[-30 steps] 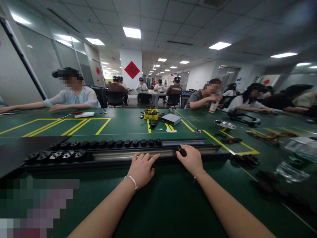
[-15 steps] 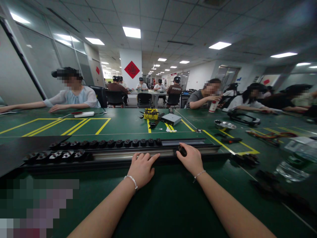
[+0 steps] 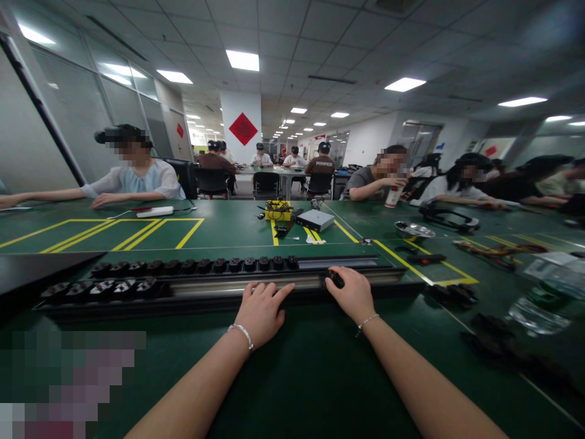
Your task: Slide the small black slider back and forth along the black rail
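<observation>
Black module (image 3: 337, 278), pinched by the right hand (image 3: 354, 292) at the near track (image 3: 205, 288), is best kept square to it; left hand (image 3: 262, 314), spread and ungripping, should press that track lightly

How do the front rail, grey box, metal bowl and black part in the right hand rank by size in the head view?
1. Front rail
2. Grey box and metal bowl: too alike to rank
3. Black part, judging by what shows; the right hand hides some of it
</observation>
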A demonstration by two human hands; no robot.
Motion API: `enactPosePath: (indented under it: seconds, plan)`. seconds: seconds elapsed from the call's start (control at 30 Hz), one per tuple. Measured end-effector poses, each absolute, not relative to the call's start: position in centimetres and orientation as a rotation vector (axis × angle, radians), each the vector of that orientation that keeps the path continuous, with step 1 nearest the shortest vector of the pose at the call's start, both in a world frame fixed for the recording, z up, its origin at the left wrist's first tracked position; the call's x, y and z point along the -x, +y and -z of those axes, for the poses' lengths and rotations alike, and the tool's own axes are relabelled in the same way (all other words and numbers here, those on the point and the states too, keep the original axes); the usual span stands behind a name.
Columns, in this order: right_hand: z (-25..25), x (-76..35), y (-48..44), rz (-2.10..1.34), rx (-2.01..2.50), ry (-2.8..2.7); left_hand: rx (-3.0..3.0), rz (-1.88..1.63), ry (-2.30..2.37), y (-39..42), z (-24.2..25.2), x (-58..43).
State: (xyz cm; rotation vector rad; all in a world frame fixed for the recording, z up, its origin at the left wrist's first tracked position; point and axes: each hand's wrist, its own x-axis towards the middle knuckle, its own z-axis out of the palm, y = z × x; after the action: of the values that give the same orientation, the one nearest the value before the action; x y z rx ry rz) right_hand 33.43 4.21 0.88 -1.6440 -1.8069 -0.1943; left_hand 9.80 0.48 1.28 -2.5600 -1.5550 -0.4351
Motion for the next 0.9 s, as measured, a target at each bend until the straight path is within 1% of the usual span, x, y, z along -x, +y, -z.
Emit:
enactPosePath:
  seconds: [0.9]
  plan:
    - [-0.73, -33.56, 4.35, 0.204, 1.664, -1.783, 2.569, 0.437, -1.558, 0.50, -1.24, -9.80]
